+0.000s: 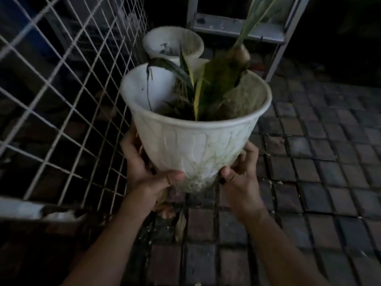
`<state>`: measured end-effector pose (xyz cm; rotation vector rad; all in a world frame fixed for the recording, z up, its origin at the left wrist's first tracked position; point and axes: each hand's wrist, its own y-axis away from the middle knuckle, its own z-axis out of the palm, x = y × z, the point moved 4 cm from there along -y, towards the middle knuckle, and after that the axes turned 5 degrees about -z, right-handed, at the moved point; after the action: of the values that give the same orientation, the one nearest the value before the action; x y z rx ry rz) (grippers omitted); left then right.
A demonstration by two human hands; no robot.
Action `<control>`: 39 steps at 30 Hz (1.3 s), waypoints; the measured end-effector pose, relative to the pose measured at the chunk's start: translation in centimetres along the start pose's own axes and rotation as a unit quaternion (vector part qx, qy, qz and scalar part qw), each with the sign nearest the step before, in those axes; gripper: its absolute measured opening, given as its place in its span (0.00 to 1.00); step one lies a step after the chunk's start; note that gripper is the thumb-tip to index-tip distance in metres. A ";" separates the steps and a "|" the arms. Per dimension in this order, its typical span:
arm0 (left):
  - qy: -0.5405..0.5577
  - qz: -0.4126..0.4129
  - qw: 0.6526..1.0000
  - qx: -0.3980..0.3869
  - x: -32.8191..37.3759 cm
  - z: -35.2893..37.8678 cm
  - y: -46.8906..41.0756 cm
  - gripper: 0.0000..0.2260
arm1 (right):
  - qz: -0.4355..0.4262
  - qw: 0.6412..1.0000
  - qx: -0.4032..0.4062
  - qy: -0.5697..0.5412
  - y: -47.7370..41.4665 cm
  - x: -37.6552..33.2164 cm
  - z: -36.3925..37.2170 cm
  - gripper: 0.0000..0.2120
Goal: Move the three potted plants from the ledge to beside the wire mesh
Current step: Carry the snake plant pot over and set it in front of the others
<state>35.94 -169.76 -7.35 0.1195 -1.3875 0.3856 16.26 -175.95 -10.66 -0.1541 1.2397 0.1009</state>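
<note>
I hold a white ribbed plastic pot (198,147) with green leaves and a bulb in it, above the paving, close to the white wire mesh (68,96). My left hand (144,168) grips its lower left side and my right hand (239,172) grips its lower right side. Behind it, partly hidden, a second white pot (144,87) stands beside the mesh. A third white pot (173,42) stands farther back, also by the mesh. The ledge is not in view.
Dark square paving stones (309,182) cover the ground to the right. A grey metal frame (237,27) stands at the back. Dry leaves (179,226) lie on the ground below the held pot. The scene is dim.
</note>
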 end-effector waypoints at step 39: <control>-0.219 -0.048 0.972 0.075 -18.0 -6.6 3.7 0.53 | -0.018 0.992 -0.102 0.065 0.1 17.1 -5.8 0.45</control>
<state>38.48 -167.86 -26.63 0.4139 -1.7789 0.3971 16.35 -176.93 -28.73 -0.3654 1.3554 0.1888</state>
